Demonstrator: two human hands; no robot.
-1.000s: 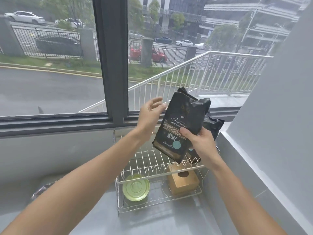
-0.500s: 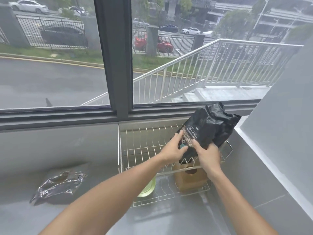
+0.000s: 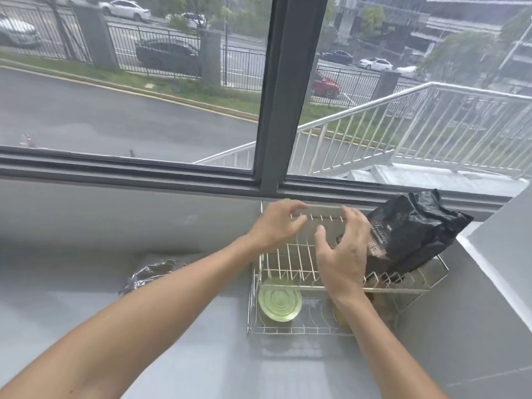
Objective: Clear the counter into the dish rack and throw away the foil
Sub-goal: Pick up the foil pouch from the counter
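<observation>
A black coffee bag (image 3: 414, 234) leans tilted in the right end of the upper tier of the wire dish rack (image 3: 290, 263). My right hand (image 3: 342, 251) hovers just left of the bag, fingers spread, holding nothing. My left hand (image 3: 276, 223) is open above the rack's back left corner. On the lower tier lies a green lid (image 3: 279, 303), and a brown wooden box (image 3: 380, 306) shows partly behind my right wrist. A crumpled piece of foil (image 3: 152, 273) lies on the grey counter left of the rack, partly hidden by my left forearm.
The grey counter (image 3: 86, 283) runs along a low wall under a wide window. A grey side wall (image 3: 506, 254) closes the corner right of the rack. A dark window frame post (image 3: 282, 96) stands above the rack.
Both hands have let go of the coffee bag, which now rests in the rack's upper tier. The hands have drawn back to the left and opened. The view has swung left.
</observation>
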